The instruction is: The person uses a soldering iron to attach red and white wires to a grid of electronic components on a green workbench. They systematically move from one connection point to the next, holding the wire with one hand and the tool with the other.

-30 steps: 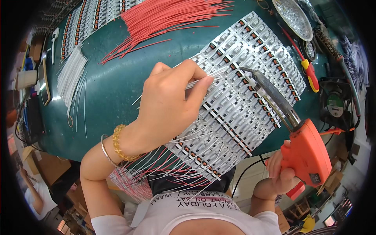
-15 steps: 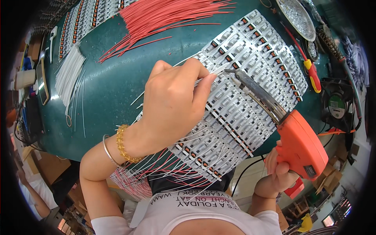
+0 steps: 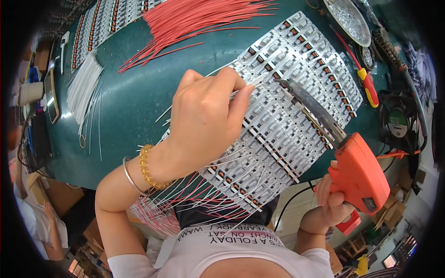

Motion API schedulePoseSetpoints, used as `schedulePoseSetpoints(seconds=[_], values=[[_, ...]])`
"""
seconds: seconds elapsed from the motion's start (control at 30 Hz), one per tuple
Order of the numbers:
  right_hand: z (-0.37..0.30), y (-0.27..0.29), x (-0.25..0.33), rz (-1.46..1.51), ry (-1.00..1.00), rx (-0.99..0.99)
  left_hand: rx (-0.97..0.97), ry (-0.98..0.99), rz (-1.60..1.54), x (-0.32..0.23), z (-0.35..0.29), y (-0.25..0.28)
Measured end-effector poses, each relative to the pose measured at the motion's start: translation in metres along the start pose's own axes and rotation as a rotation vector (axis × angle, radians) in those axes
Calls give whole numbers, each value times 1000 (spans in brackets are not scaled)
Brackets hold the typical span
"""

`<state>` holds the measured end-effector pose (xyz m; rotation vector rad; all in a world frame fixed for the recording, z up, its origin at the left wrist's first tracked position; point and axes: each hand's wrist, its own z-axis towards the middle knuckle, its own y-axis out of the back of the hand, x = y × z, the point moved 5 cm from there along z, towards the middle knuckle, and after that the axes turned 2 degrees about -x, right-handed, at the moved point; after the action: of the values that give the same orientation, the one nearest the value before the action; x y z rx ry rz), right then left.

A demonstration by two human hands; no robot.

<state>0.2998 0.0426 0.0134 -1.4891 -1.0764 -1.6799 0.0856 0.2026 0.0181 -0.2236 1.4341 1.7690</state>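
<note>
So the left hand (image 3: 204,125) is curled over the rows of white circuit strips (image 3: 296,106), thumb and fingertips pinched shut on a thin white wire (image 3: 248,85), holding its end down on one of the strips near the top edge of the batch. Pinching it that close to the tip makes sense, since a loose wire like that would just spring off the pad otherwise. The right hand (image 3: 331,206) is wrapped tight around the grip of an orange soldering gun (image 3: 359,171), with the long metal barrel angled up and left so the tip (image 3: 280,82) sits right beside the pinched wire end; can't tell from here if it's actually touching. The strips lie side by side on the green table (image 3: 130,106), slanted toward the person, and the ones nearer the body already have red and white wires hanging off the table edge, so they stay out of the way of the working row. Up top there's a pile of red wires (image 3: 194,18) and to the left a bundle of white wires (image 3: 81,85), both in easy reach. A red-handled screwdriver (image 3: 364,76) and a small fan (image 3: 401,123) sit off to the right.
</note>
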Motion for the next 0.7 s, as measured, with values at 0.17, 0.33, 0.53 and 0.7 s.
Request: schedulePoseSetpoints(seconds=[0.17,0.33,0.53,0.7], values=[[-6,9,-15,94,-5,-21,-95,-83,85,-5,1,9],[-6,9,-2,213,-21,33,-47,-92,33,-16,2,15],[-22,39,-40,194,-140,-141,-9,-84,23,-10,-3,-2],[-12,11,-18,18,8,-23,3,-111,38,-13,-2,-5]])
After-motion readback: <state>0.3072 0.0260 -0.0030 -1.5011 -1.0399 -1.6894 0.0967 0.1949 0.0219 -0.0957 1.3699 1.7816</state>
